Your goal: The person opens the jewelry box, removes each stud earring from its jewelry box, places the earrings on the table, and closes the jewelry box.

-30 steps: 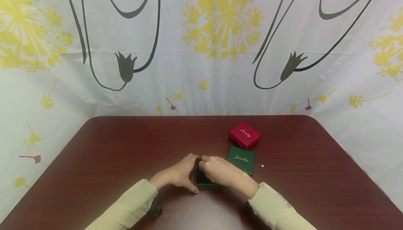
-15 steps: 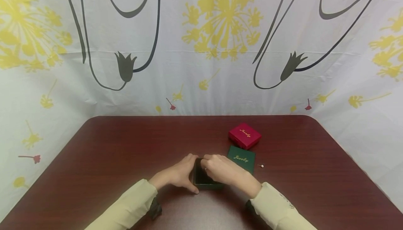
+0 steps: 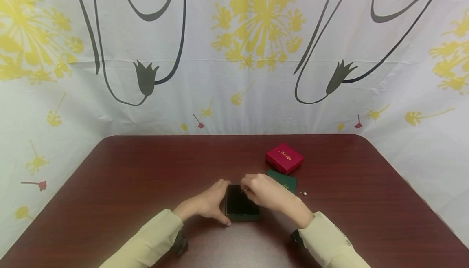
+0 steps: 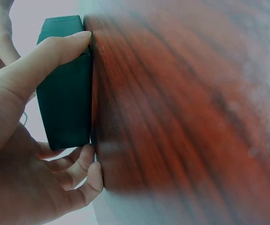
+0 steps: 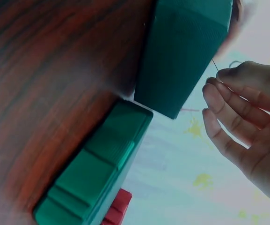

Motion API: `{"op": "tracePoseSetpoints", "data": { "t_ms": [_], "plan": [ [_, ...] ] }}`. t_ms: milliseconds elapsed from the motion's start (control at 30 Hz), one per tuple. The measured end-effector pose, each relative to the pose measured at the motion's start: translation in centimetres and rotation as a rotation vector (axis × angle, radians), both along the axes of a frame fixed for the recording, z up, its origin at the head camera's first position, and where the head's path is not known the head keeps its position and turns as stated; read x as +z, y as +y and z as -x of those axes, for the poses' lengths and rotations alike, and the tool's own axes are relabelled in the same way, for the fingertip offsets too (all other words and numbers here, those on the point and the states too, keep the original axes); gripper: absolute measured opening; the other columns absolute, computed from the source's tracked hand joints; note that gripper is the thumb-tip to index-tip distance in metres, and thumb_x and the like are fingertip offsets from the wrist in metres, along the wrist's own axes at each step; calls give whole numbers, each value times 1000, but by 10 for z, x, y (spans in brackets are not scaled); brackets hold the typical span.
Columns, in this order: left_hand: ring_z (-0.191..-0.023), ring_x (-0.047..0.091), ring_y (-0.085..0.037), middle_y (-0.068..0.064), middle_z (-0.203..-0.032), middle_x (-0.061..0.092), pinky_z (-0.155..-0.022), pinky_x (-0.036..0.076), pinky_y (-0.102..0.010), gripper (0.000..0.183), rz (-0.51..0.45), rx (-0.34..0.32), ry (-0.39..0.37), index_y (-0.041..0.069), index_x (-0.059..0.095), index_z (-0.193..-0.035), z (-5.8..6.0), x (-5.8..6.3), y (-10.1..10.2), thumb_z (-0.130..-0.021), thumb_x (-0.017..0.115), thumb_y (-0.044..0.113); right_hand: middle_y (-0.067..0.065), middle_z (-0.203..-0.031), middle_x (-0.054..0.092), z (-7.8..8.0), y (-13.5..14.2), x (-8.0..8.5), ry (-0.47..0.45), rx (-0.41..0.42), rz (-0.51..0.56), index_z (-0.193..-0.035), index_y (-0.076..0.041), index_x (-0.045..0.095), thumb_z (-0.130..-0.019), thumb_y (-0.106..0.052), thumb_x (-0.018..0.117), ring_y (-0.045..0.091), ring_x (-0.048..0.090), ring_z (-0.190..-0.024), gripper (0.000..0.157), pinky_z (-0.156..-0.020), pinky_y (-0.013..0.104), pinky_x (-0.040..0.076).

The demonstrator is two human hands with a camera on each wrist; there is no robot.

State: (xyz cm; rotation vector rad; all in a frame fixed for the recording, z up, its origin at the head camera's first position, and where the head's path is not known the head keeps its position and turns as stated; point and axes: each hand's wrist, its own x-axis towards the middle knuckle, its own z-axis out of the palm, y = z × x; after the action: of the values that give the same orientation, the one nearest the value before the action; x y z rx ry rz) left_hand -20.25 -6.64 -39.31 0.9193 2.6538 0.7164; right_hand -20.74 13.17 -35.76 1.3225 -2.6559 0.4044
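A green jewelry box (image 3: 244, 218) with a black inside stands uncovered on the table. My left hand (image 3: 207, 201) grips its left side, thumb on the near wall and fingers round the far one, as the box (image 4: 67, 98) shows in the left wrist view. Above the box's far right part, my right hand (image 3: 269, 194) pinches a thin wire-like piece (image 5: 215, 65) between thumb and forefinger; its exact kind is too small to tell. Behind that hand lies a green lid (image 3: 287, 179) with gold lettering, partly hidden. To its right is a small pearl piece (image 3: 304, 193) with a thin stem.
A red box (image 3: 285, 157) lettered "Jewelry" sits beyond the green lid, close to it. The dark brown table (image 3: 146, 170) stretches to both sides. A white patterned curtain (image 3: 234, 101) hangs behind the table's far edge.
My right hand has lifted out of the box and shifted right and away, now showing the thin piece at its fingertips. The left hand and box stay in place.
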Motion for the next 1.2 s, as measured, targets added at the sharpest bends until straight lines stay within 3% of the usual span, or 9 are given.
{"op": "tracePoseSetpoints", "data": {
  "t_ms": [633, 1200],
  "plan": [
    [-117, 37, -27, -15, -121, 38, -96, 35, -37, 99, 41, 10, 6, -7, 28, -129, -1, 0, 0, -56, 83, 32, 1, -78, 59, 5, 38, 4, -30, -50, 82, -82, -5, 60, -73, 1, 68, 8, 55, -66, 13, -58, 18, 47],
    [-119, 36, -28, -17, -125, 36, -97, 34, -39, 101, 46, 16, -18, -7, 26, -131, -1, 1, 1, -58, 82, 33, 0, -75, 59, 9, 80, 3, -62, -158, 63, -80, -3, 60, -69, 2, 70, 10, 54, -66, 15, -59, 22, 49]
  ]
}}
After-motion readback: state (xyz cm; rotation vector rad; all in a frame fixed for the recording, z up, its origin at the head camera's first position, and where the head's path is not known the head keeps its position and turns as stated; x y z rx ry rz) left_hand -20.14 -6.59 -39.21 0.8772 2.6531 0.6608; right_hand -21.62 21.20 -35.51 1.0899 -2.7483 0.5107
